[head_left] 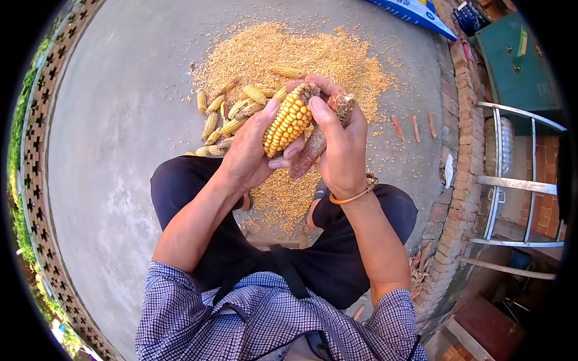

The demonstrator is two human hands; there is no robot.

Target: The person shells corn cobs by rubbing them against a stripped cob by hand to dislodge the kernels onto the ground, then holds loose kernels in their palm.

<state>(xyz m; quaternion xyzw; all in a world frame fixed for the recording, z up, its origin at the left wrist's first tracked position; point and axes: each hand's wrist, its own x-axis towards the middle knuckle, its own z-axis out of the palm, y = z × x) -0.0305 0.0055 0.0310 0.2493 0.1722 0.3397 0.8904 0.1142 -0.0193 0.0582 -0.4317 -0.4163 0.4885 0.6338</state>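
Observation:
My left hand (251, 141) is closed around a yellow corn cob (289, 123) that still bears most of its kernels; its tip end is bare. In my right hand (343, 135) is a stripped reddish corncob (312, 150), held slanting beside the full one. The right thumb presses at the bare tip of the yellow cob. Both hands are close together above my lap. Beyond them lie several unshelled corn cobs (211, 124) at the near left edge of a wide heap of loose kernels (289, 51).
More kernels (286, 195) lie between my feet. Stripped cobs (415, 128) rest on the concrete floor (120, 120) to the right. A brick edge (466, 180), a metal ladder (518, 183) and a green cabinet (518, 60) stand farther right. A blue sack (415, 15) lies at the top.

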